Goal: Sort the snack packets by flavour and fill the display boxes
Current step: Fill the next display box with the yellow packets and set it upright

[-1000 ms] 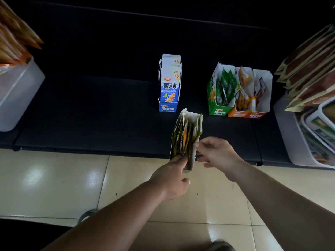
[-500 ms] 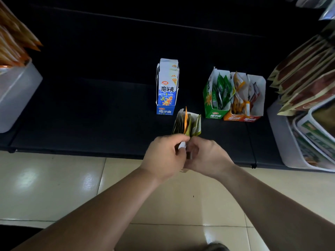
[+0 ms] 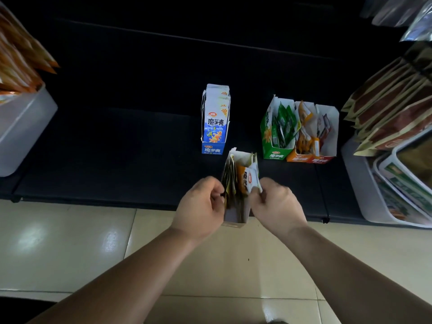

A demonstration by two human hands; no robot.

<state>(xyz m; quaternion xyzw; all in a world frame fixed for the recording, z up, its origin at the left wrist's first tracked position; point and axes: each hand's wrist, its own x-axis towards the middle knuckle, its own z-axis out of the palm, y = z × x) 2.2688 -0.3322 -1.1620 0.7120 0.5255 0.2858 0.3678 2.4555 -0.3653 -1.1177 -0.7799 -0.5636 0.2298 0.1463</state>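
An open white display box (image 3: 235, 217) full of mixed snack packets is held above the front edge of the dark shelf (image 3: 117, 148). My left hand (image 3: 201, 206) grips its left side. My right hand (image 3: 275, 203) pinches an orange-and-white packet (image 3: 247, 178) that sticks up out of the box. Behind, on the shelf, stand a blue box (image 3: 215, 120), a green box (image 3: 272, 132) with green packets, an orange box (image 3: 301, 146) with orange packets and a red box (image 3: 327, 136) with a few packets.
A white bin (image 3: 21, 127) with orange bags stands at the left. At the right a white bin (image 3: 364, 188) holds large packets, with brown bags (image 3: 392, 108) above. Beige floor tiles (image 3: 70, 242) lie below the shelf edge.
Both hands closed in on the box. The orange packet that stood edge-on among the others has been drawn up and turned, so its face now shows in my right hand.
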